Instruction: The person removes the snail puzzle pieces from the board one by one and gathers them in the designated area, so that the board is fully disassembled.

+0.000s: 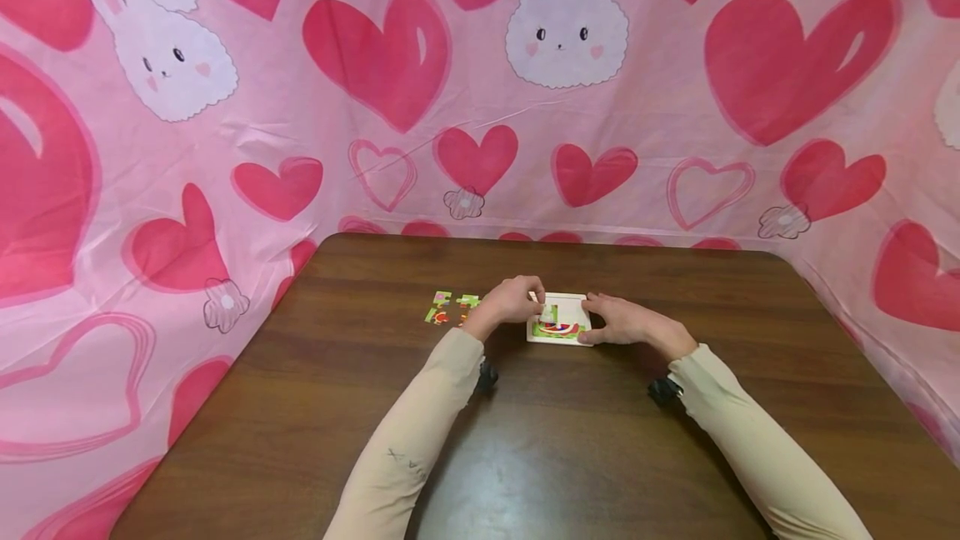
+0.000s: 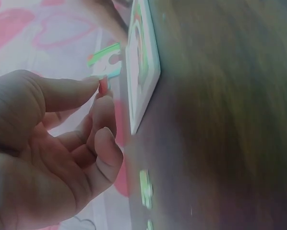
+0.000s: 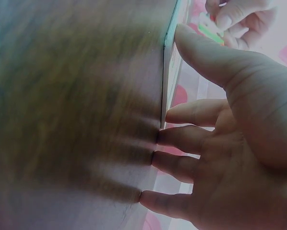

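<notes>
A white puzzle tray (image 1: 566, 297) lies on the table, its lower part filled with red, white and green picture pieces (image 1: 558, 330). My left hand (image 1: 513, 302) is over the tray's left side and pinches a jigsaw piece (image 2: 101, 60) between thumb and forefinger. The piece, with green and white on it, is tilted above the tray in the left wrist view. On the tray's right side rests my right hand (image 1: 626, 322), fingers spread. Its thumb (image 3: 201, 52) touches the tray's edge, and several fingertips meet the tabletop.
Several loose puzzle pieces (image 1: 441, 317) lie left of the tray, partly hidden by my left forearm. The brown wooden table (image 1: 555, 440) reaches back to a pink cloth (image 1: 660, 98) with hearts and rabbits. Dark wrist straps (image 1: 486, 377) sit at both cuffs.
</notes>
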A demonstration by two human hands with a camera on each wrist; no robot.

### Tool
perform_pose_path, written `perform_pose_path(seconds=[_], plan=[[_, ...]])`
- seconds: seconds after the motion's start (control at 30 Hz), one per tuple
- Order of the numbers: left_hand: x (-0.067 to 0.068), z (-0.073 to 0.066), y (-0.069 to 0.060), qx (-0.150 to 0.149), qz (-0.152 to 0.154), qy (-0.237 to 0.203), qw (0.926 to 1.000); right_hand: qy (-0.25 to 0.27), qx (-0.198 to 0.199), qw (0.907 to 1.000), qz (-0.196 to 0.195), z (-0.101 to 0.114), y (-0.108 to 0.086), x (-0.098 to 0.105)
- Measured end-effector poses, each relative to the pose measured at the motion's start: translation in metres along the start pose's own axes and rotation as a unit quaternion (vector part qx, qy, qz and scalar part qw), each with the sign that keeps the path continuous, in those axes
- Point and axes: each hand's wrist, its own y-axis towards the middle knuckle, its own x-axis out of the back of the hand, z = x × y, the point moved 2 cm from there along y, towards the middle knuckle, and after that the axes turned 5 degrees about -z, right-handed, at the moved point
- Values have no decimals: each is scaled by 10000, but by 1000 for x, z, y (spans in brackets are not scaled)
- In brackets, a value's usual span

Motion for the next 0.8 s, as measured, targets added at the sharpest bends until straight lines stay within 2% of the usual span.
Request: perform_pose_path(seconds=[0.13,0.3,0.53,0.8], plan=[[5,10,-3,-42,-2,-67,10000,-8,-34,10000,13,-2,1,-1],[15,22,-10,56,177,-242,9995,9,-32,10000,22,-3,0,-2],[31,41,-20,219,321,-118,9992,57,-89,9999,2,-2,0,-1],[38,59,-28,430,572,-358,9968,82,-124,9999,19,-3,-1,-1]])
